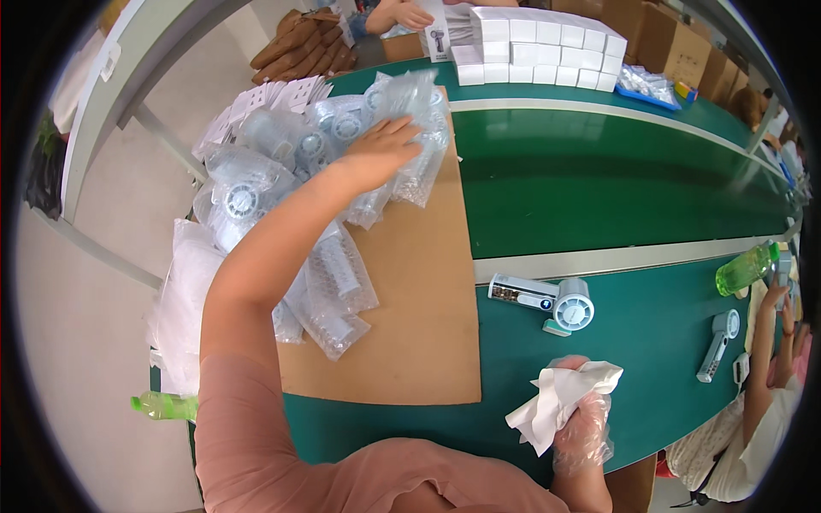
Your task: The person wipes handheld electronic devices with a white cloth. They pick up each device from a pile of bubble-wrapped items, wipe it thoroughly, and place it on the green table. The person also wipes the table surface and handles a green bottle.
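Observation:
My left hand [376,152] reaches out over a pile of small handheld fans in bubble-wrap bags [282,171] and grips the top of one bag [410,103]. My right hand [583,419], in a thin clear plastic glove, holds a crumpled white cloth [560,398] near the table's front edge. A bare white handheld fan [547,299] lies on its side on the green table just above that hand. The bagged fans lie on a brown cardboard sheet [428,291].
White boxes [539,51] are stacked at the far side of the green belt [599,179]. Another person [761,385] sits at the right beside a second white fan [718,342] and a green bottle [746,269]. A green bottle [162,404] lies at the left edge.

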A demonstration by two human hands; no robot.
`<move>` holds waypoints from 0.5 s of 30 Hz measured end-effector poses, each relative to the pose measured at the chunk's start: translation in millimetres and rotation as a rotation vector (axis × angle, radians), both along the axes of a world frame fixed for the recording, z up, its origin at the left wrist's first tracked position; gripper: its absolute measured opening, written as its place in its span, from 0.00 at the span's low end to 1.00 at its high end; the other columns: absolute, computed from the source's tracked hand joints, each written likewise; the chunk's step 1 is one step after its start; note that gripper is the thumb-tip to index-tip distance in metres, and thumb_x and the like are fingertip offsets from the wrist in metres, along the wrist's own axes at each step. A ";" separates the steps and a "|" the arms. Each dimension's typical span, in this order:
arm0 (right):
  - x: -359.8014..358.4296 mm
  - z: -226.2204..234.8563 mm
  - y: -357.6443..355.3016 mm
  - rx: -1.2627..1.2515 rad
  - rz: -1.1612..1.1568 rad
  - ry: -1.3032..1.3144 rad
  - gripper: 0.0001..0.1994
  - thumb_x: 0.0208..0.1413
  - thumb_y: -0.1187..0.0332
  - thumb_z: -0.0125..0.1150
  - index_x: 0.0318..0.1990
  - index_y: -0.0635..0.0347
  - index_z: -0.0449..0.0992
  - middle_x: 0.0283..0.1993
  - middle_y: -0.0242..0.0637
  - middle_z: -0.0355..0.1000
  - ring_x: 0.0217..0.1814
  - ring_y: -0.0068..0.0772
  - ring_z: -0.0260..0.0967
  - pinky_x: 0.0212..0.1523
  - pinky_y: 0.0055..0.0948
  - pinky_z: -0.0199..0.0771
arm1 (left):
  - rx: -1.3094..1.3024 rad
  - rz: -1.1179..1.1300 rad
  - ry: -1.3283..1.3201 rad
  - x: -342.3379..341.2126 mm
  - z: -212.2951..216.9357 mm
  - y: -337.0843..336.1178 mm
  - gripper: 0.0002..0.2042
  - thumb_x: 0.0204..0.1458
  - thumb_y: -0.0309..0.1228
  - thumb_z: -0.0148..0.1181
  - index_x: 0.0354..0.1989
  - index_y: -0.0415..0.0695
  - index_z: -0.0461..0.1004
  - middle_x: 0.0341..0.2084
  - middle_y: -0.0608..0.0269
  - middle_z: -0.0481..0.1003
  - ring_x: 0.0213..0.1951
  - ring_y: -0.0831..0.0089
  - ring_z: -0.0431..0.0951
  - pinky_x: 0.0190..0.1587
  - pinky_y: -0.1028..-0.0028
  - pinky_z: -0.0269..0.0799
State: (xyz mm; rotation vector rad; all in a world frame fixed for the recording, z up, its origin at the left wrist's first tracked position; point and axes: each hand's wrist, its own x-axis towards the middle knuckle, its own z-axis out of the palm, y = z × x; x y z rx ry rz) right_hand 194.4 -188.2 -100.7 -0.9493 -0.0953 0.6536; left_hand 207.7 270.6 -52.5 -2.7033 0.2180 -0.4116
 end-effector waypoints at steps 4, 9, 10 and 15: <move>-0.1 8.5 1.5 -0.027 -0.051 0.006 0.17 0.51 0.58 0.58 0.38 0.66 0.70 0.35 0.39 0.69 0.35 0.28 0.70 0.35 0.24 0.74 | -0.151 0.274 0.224 -13.1 -15.9 12.8 0.24 0.45 0.16 0.51 0.54 0.45 0.69 0.64 0.53 0.59 0.68 0.52 0.52 0.66 0.60 0.53; -0.8 6.4 -4.5 -0.100 -0.026 0.054 0.11 0.48 0.68 0.57 0.36 0.67 0.72 0.37 0.41 0.69 0.38 0.33 0.71 0.41 0.32 0.76 | -0.368 0.231 0.296 -83.8 9.2 -62.6 0.25 0.44 0.20 0.57 0.55 0.45 0.68 0.65 0.52 0.56 0.68 0.51 0.51 0.66 0.50 0.50; -2.0 4.7 -5.2 -0.083 -0.017 0.040 0.11 0.48 0.68 0.57 0.36 0.68 0.72 0.37 0.41 0.69 0.38 0.33 0.70 0.41 0.32 0.76 | -0.378 0.243 0.307 -107.3 15.4 -78.1 0.25 0.45 0.23 0.59 0.55 0.46 0.68 0.65 0.52 0.56 0.68 0.50 0.50 0.65 0.48 0.49; -6.1 -4.9 -6.2 -0.076 -0.011 -0.091 0.16 0.51 0.62 0.58 0.41 0.66 0.70 0.37 0.39 0.68 0.34 0.27 0.69 0.34 0.23 0.72 | -0.465 0.434 0.273 -202.3 0.7 -138.0 0.27 0.45 0.36 0.66 0.56 0.49 0.67 0.66 0.50 0.53 0.68 0.46 0.49 0.64 0.43 0.47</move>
